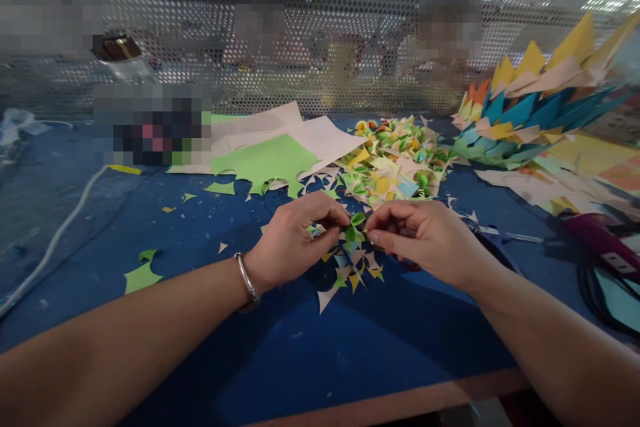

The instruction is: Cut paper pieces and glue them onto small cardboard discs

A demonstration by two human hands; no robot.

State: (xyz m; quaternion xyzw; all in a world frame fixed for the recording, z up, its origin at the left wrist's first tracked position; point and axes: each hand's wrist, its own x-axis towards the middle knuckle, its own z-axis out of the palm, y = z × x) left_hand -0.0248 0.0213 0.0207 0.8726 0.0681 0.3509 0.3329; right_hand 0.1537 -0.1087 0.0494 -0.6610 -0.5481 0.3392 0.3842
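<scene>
Between my hands is a small green folded paper piece (pixel 354 227), with a looped top. My left hand (pixel 303 237), a silver bangle at its wrist, pinches the piece's left side. On the other side my right hand (pixel 420 240) has thumb and forefinger closed at the piece's right edge; what lies between those fingertips is too small to name. Under the hands, scissors (pixel 355 267) lie partly hidden among paper scraps (pixel 327 297). Just beyond is a heap of small folded paper pieces (pixel 395 153) in green, yellow and pink.
Cut green (pixel 265 160) and pale pink sheets (pixel 330 140) lie behind my left hand. At the right are a layered pointed-paper model (pixel 530 110), a purple tool (pixel 600 240) and a black cable. A white cable (pixel 65 227) crosses the blue table (pixel 300 360); perforated metal (pixel 330 27) stands behind.
</scene>
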